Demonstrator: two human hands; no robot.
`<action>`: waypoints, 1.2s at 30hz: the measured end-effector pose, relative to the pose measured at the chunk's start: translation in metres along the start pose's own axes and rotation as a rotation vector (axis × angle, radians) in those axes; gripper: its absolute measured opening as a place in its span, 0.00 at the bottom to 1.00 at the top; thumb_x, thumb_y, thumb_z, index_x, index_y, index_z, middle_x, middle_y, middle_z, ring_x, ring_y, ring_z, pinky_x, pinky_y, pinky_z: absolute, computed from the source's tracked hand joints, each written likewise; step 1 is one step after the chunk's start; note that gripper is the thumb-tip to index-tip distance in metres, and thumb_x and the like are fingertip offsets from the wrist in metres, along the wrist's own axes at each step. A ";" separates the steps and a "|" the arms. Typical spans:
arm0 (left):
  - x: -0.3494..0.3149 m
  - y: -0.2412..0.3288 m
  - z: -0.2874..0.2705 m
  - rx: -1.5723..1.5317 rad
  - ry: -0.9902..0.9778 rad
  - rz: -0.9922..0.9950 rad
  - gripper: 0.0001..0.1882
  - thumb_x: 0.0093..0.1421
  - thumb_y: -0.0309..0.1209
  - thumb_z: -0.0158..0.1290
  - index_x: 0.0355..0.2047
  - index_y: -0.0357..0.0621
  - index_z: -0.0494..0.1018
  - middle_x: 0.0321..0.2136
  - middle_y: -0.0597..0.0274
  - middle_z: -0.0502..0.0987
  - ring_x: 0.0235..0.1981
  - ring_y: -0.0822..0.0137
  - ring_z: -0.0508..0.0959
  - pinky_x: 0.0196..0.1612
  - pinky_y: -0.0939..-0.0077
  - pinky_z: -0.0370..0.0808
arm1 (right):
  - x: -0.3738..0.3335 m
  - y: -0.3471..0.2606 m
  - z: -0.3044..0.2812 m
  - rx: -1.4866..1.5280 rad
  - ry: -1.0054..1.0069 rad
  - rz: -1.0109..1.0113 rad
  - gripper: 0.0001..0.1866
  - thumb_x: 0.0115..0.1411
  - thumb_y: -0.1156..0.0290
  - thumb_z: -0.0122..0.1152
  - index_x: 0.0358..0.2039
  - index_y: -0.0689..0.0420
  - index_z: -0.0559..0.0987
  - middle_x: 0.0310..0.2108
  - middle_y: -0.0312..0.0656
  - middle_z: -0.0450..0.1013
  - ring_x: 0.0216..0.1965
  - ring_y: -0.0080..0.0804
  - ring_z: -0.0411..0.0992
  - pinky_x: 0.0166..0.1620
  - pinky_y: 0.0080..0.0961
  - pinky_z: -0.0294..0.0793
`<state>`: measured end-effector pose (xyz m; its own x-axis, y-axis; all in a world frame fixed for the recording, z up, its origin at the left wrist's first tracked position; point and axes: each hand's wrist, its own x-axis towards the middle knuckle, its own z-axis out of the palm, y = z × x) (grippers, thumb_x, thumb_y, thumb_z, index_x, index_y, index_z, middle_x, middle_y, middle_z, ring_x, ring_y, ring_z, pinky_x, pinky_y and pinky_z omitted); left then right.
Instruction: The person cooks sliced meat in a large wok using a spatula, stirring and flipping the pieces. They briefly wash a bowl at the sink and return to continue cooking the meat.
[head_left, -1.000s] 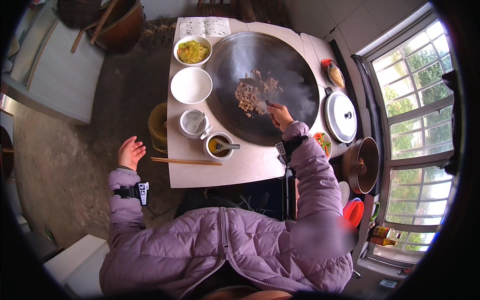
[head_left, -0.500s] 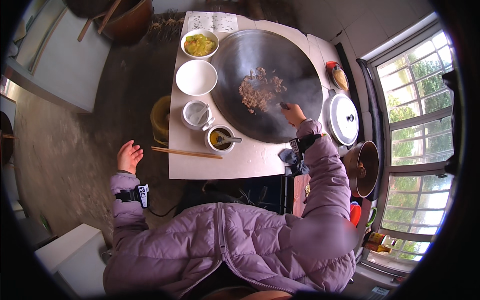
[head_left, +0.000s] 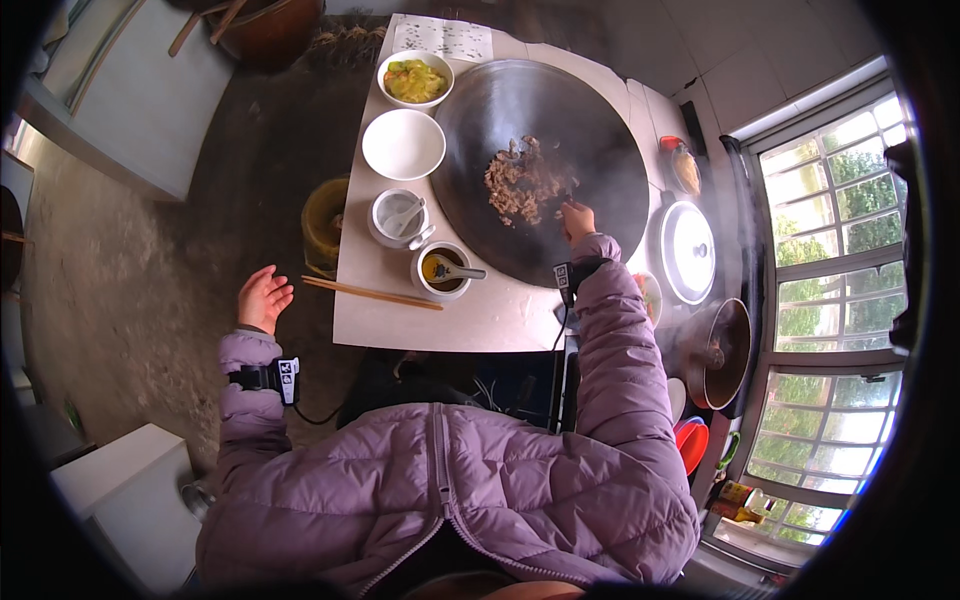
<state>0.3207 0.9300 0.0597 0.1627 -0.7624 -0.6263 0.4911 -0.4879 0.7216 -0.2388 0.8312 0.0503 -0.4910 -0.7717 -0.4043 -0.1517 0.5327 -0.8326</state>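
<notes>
A large dark wok (head_left: 590, 130) is set into the white counter (head_left: 500, 315) and holds a heap of brown chopped food (head_left: 520, 185). My right hand (head_left: 577, 220) reaches over the wok's near rim, shut on a cooking utensil (head_left: 560, 203) whose tip touches the food. My left hand (head_left: 263, 298) hangs open beside the counter's left edge, holding nothing. A pair of chopsticks (head_left: 372, 293) lies on the counter close to that hand.
Left of the wok stand a bowl of yellow-green food (head_left: 415, 80), an empty white bowl (head_left: 403, 145), a small pot (head_left: 398, 217) and a cup with a spoon (head_left: 443, 270). A white lid (head_left: 688, 250) and a dark pot (head_left: 722, 352) sit at the right by the window.
My right hand has shifted along the wok's near rim while stirring, and the brown food has been pushed about. The left hand stays open beside the counter.
</notes>
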 end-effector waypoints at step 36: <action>0.016 -0.013 -0.031 -0.053 0.036 -0.063 0.11 0.54 0.34 0.48 0.38 0.49 0.70 0.29 0.61 0.72 0.30 0.64 0.73 0.33 0.71 0.71 | -0.050 -0.019 -0.002 -0.068 -0.156 0.211 0.09 0.53 0.66 0.51 0.33 0.56 0.73 0.13 0.32 0.60 0.08 0.19 0.55 0.10 0.17 0.50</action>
<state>0.3432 0.9369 0.0311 0.1602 -0.7151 -0.6804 0.5459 -0.5101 0.6647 -0.2132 0.8602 0.0872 -0.3807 -0.6824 -0.6240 -0.1197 0.7055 -0.6985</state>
